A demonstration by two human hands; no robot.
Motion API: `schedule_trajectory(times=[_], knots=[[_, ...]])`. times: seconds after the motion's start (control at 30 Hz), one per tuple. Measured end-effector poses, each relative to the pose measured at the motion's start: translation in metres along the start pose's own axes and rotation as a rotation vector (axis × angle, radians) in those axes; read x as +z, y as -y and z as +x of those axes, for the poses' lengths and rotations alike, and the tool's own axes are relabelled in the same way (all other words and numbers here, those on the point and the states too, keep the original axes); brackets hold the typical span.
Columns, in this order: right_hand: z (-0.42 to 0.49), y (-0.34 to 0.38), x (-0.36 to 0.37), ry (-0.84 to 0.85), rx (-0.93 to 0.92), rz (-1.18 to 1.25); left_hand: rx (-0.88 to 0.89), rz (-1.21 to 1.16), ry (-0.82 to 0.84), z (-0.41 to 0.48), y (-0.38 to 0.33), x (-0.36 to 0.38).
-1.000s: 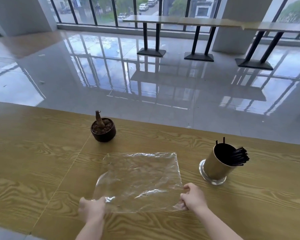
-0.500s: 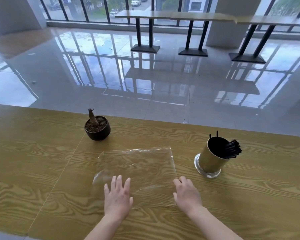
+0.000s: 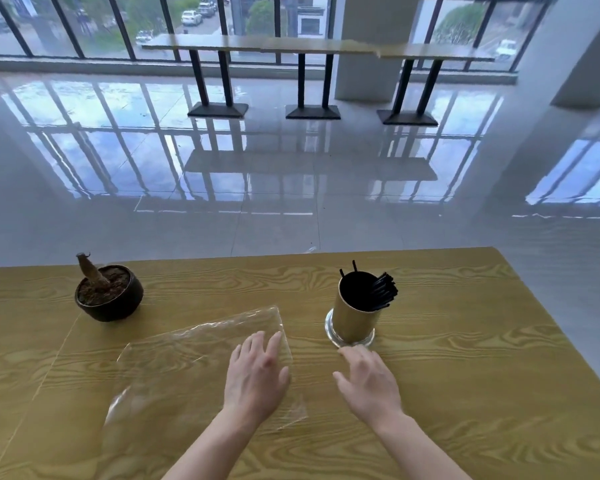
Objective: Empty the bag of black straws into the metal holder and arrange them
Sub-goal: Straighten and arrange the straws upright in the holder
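A clear plastic bag [image 3: 187, 372] lies flat and empty on the wooden table [image 3: 482, 375]. My left hand [image 3: 255, 379] rests palm down on the bag's right part, fingers spread. My right hand [image 3: 369, 381] hovers open just right of the bag, its fingertips close to the base of the gold metal holder [image 3: 352, 318]. The holder stands upright on a glass foot. Black straws [image 3: 381, 292] lean in a bundle against its right rim, and two stick up at the back left.
A small dark pot [image 3: 110, 301] with soil and a brown stump stands at the left rear of the table. The table's far edge and right edge drop to a glossy tiled floor. High tables stand by the windows far behind.
Both hands let go of the bag's near corners, then slid right across it. My left hand now lies on the bag's right part and my right hand has left the bag, nearing the holder.
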State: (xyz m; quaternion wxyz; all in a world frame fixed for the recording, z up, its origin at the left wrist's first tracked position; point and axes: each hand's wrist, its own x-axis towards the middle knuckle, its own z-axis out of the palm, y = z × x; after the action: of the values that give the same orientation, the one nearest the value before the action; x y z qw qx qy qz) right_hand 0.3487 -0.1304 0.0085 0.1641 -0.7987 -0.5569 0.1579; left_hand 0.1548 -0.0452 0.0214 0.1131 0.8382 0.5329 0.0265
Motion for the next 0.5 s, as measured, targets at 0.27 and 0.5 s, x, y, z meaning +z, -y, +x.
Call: schedule_trajectory(times=[0.27, 0.5], knots=[[0.028, -0.042, -0.073, -0.210, 0.298, 0.441, 0.035, -0.450, -0.023, 0.070, -0.085, -0.027], [0.075, -0.048, -0.107, -0.108, 0.299, 0.399, -0.129, -0.622, 0.084, 0.130, -0.109, -0.040]])
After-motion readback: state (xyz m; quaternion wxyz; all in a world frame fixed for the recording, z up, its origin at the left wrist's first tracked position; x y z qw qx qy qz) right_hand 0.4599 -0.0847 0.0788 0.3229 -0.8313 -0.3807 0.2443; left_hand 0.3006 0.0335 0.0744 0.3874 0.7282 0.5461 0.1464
